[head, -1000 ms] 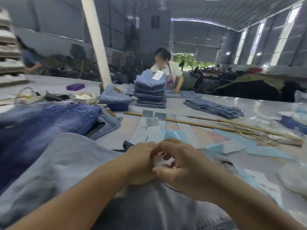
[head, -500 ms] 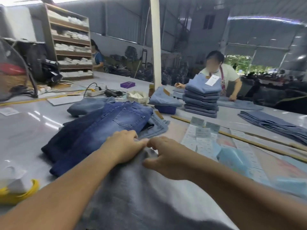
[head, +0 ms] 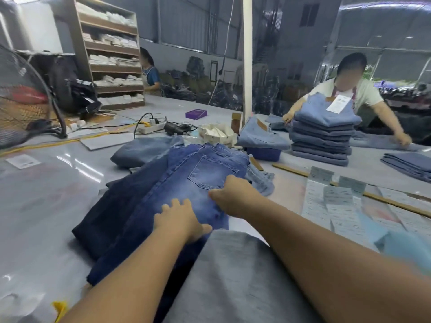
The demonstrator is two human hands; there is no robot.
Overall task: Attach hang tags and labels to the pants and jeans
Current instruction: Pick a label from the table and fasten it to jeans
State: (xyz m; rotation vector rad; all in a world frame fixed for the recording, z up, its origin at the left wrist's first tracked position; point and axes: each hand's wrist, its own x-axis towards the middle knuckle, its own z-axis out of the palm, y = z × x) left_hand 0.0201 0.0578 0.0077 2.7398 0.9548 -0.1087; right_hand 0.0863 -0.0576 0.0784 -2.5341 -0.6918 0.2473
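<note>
A pair of mid-blue faded denim jeans [head: 186, 183] lies flat on the grey work table [head: 42, 206], back side up, a patch pocket showing near the waist. Its long axis runs diagonally: the waistband points away and to the right, the legs toward the near left edge of the table. It rests on top of a darker navy pair of jeans [head: 112, 213] lying along the same diagonal. A grey fabric garment [head: 233, 276] lies nearest the camera, its far edge overlapping the mid-blue jeans.

The left hand [head: 179, 220] rests palm down on the leg of the mid-blue jeans, fingers spread and fairly straight. The right hand [head: 233, 194] sits at the lower corner of the patch pocket; its fingers are curled and appear to pinch the denim there, though the contact itself is hidden.

To the right, white printed paper labels [head: 335, 201] lie in rows on the table, beside a long wooden stick [head: 396, 203]. Beyond them stands a stack of folded light-blue jeans [head: 321, 141] with a white hang tag [head: 338, 104] on the top pair; a person in a white shirt [head: 363, 94] stands behind it. A white box of tags [head: 219, 134] and a white power strip [head: 149, 128] sit farther back. A black fan [head: 23, 101] stands at far left, near a wooden shelving unit [head: 112, 54].
</note>
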